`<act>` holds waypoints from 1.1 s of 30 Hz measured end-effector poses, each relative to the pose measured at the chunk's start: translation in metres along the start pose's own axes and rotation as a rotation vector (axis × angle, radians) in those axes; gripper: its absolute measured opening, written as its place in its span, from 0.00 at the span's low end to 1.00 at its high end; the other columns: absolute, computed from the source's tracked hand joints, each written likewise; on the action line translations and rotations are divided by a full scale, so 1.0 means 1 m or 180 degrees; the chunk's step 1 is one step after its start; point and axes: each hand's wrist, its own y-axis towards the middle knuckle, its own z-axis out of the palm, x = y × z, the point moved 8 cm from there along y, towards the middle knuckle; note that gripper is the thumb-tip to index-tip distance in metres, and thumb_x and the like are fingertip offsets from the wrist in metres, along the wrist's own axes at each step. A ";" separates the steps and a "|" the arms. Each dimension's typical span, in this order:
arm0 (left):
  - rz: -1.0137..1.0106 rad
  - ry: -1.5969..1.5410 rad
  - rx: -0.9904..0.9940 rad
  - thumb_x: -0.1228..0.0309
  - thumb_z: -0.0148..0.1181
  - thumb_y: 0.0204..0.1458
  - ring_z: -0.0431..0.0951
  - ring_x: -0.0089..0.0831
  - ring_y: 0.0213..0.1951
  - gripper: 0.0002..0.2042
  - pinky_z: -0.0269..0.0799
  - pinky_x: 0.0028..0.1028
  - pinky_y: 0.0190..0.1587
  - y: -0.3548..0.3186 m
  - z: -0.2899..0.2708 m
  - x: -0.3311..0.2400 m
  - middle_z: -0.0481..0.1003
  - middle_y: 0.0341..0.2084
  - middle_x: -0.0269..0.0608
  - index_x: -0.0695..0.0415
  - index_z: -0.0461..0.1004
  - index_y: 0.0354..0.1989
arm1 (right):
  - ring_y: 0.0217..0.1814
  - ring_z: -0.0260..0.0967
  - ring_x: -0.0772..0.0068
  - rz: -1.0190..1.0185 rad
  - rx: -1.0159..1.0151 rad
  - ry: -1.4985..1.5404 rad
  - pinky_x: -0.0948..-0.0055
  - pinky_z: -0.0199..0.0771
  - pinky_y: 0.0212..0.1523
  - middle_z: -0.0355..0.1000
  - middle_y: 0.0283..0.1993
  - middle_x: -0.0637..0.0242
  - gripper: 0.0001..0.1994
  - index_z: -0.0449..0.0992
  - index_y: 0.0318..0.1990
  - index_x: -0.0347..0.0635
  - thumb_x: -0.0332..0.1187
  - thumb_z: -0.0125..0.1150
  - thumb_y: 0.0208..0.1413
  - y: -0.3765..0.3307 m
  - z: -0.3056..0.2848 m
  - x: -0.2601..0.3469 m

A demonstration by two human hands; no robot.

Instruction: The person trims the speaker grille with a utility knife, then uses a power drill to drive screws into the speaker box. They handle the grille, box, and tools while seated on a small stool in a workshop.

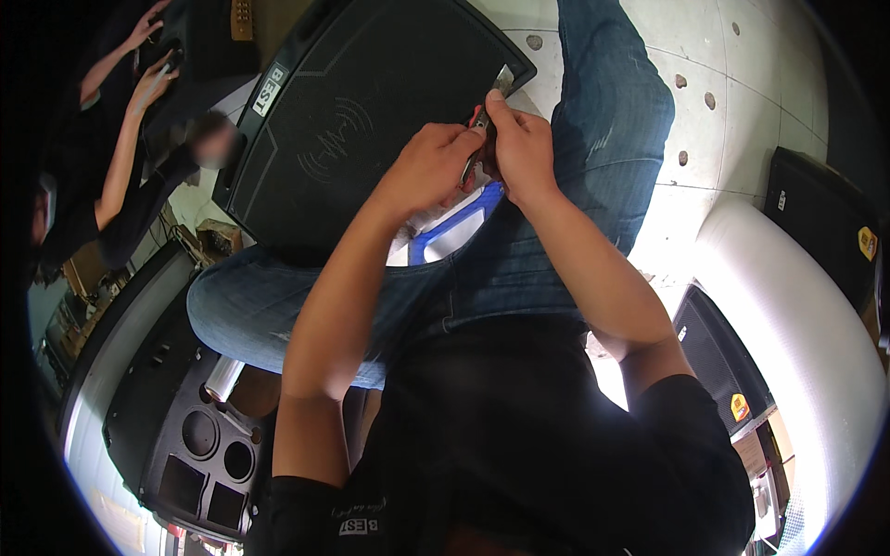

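Both hands meet in front of me, over the near right side of a large black speaker [324, 139] with a mesh front. My left hand [431, 167] is closed around a small hand tool [478, 119] with red and dark metal parts; its exact kind is hard to make out. Against that tool my right hand [522, 148] is also closed, with the thumb stretched along its upper end. A short silvery strip [503, 78] shows just beyond the right thumb, over the speaker's corner. Fingers hide most of the tool.
Below my hands, between my jeans-clad legs [607, 111], lies a blue-and-white item [454, 227]. Another person's hand [153, 85] works at the far left. A black panel with round holes [199, 431] stands at lower left. More black speakers [718, 357] and a white roll [788, 306] are at right.
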 end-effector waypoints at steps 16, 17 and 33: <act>0.2594 0.3014 -0.2689 0.59 0.54 0.65 0.59 0.50 0.73 0.13 0.42 0.81 0.66 0.084 -0.094 -0.102 0.71 0.63 0.35 0.44 0.77 0.54 | 0.24 0.61 0.74 -0.0413 -0.1135 0.0414 0.64 0.68 0.31 0.70 0.19 0.64 0.27 0.77 0.22 0.28 0.46 0.62 0.65 -0.003 0.006 -0.005; 0.2617 0.3019 -0.2712 0.59 0.54 0.65 0.59 0.50 0.73 0.13 0.42 0.81 0.66 0.084 -0.095 -0.103 0.71 0.63 0.35 0.44 0.77 0.54 | 0.24 0.63 0.76 -0.0392 -0.1117 0.0358 0.67 0.67 0.30 0.71 0.20 0.66 0.25 0.78 0.24 0.30 0.45 0.63 0.66 -0.003 0.004 -0.004; 0.2609 0.3013 -0.2764 0.59 0.53 0.66 0.59 0.50 0.73 0.13 0.43 0.81 0.66 0.082 -0.096 -0.102 0.70 0.63 0.36 0.44 0.77 0.54 | 0.25 0.68 0.77 -0.0233 -0.0925 0.0106 0.68 0.71 0.31 0.74 0.20 0.64 0.23 0.82 0.26 0.28 0.45 0.66 0.61 -0.007 -0.014 0.018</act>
